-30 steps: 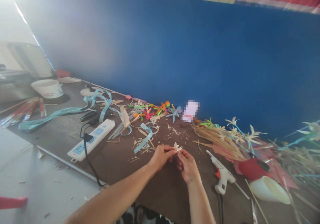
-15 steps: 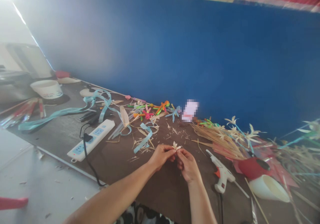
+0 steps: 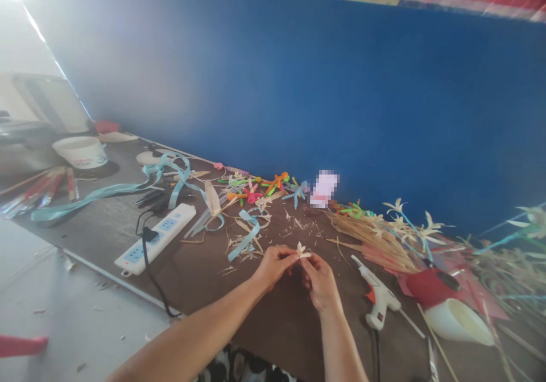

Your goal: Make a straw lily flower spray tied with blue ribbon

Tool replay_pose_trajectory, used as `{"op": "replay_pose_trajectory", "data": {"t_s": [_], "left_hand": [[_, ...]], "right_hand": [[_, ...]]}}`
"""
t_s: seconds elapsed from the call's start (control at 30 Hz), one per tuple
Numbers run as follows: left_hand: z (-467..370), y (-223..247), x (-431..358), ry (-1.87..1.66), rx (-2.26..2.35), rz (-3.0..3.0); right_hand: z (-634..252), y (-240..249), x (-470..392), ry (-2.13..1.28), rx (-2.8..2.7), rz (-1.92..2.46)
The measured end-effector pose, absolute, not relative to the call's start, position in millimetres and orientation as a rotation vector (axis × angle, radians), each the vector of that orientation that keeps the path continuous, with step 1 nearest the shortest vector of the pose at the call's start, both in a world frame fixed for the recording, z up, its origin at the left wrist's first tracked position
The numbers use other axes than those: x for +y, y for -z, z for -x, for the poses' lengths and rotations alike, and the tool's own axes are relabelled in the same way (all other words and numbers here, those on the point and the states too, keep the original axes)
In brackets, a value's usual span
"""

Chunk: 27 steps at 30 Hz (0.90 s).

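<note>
A small cream flower [image 3: 302, 251] with pointed petals is held up between the fingertips of both hands, above the brown table. My left hand [image 3: 275, 264] pinches it from the left with thumb and index finger. From the right, my right hand [image 3: 318, 277] pinches its base, the other fingers curled in. The two hands nearly touch at the flower. Behind them, pale scraps [image 3: 298, 223] are scattered on the table.
A white glue gun [image 3: 379, 299] lies right of my hands, near a white cup [image 3: 458, 320] and a red container [image 3: 430, 286]. To the left are a power strip [image 3: 160, 237] and blue ribbon [image 3: 106, 190]. Dried stalks [image 3: 371, 237] lie at right, before the blue panel [image 3: 273, 81].
The flower has turned and shifted slightly right between my fingertips. Both hands have moved only a little.
</note>
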<state>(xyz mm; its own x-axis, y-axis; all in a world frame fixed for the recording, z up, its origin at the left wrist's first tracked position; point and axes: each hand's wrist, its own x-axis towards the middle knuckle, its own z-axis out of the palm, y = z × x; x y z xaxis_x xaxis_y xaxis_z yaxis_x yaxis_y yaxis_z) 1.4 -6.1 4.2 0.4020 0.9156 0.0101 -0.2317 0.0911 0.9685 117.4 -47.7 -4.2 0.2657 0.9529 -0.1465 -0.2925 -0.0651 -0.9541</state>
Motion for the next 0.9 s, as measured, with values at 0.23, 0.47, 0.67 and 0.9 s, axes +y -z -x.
{"op": "replay_pose_trajectory", "data": {"t_s": [0.23, 0.47, 0.67, 0.9], "left_hand": [[-1.4, 2.5, -5.0, -0.958, 0.814, -1.225], [-2.9, 8.9, -3.0, -0.93, 0.876, -1.223], [-1.4, 11.0, -1.7, -0.939, 0.927, -1.286], [-2.6, 14.1, -2.2, -0.974, 0.944, -1.285]], "right_hand": [[-113.8, 2.3, -48.9, -0.99, -0.824, 1.262], [-112.1, 2.1, -49.5, -0.89, -0.951, 1.317], [-113.5, 4.8, -49.1, -0.803, -1.062, 1.386], [-110.5, -3.3, -50.8, -0.707, -1.144, 1.444]]}}
